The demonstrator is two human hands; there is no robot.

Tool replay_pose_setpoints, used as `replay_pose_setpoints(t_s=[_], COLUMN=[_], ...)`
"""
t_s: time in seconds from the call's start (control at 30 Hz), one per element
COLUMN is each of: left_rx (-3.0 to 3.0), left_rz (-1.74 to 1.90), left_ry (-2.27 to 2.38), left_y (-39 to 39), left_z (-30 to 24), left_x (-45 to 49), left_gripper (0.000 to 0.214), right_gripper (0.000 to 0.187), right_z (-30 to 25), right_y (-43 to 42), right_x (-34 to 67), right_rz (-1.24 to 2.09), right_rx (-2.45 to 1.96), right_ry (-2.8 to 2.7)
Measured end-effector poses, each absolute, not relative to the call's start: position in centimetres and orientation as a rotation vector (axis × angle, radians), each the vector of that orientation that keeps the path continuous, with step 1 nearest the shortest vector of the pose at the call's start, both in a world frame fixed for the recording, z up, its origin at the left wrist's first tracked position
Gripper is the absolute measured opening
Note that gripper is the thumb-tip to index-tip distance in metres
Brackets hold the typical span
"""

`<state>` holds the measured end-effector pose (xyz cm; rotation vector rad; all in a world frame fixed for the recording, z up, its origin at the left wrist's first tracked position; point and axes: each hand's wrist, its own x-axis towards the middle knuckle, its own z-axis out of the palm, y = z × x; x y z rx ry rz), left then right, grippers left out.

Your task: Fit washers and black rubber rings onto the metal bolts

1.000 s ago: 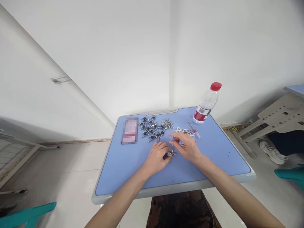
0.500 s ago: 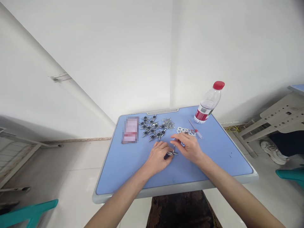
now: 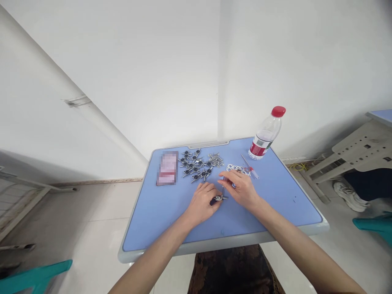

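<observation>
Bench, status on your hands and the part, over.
Left hand gripping small metal fitting. Right hand just beside it, contact unclear. Pile of similar fittings and screws beyond, apart from both hands.

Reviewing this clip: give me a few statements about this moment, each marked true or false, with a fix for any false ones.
1. The metal part sits between the left hand and the right hand. True.
2. The bottle has a blue cap. False: its cap is red.
3. The screwdriver lies to the right of the screws. True.
4. The screws are inside a tray. False: they lie directly on the blue tabletop.
5. The blurred pink item lies to the left of the star-shaped fittings. True.
</observation>
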<state>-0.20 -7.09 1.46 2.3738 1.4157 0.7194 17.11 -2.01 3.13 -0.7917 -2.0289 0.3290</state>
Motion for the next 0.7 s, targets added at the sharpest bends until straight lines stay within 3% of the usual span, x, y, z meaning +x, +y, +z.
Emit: replay_pose_setpoints(t_s=[0.23, 0.47, 0.7], left_rx=[2.380, 2.399, 2.341], left_rz=[0.708, 0.717, 0.722], left_ry=[1.424, 1.405, 1.401], left_y=[-7.16, -7.11, -7.05], left_z=[1.61, 1.49, 1.60], left_x=[-0.20, -0.37, -0.54], left_gripper=[0.010, 0.011, 0.011], right_gripper=[0.013, 0.041, 0.038], right_z=[3.01, 3.44, 2.72], right_y=[-1.94, -2.05, -1.73], right_x=[17.15, 17.69, 17.72], right_rz=[0.292, 0.592, 0.745], right_rx=[-0.838, -0.683, -0.719], right_ry=[-2.003, -2.088, -1.965])
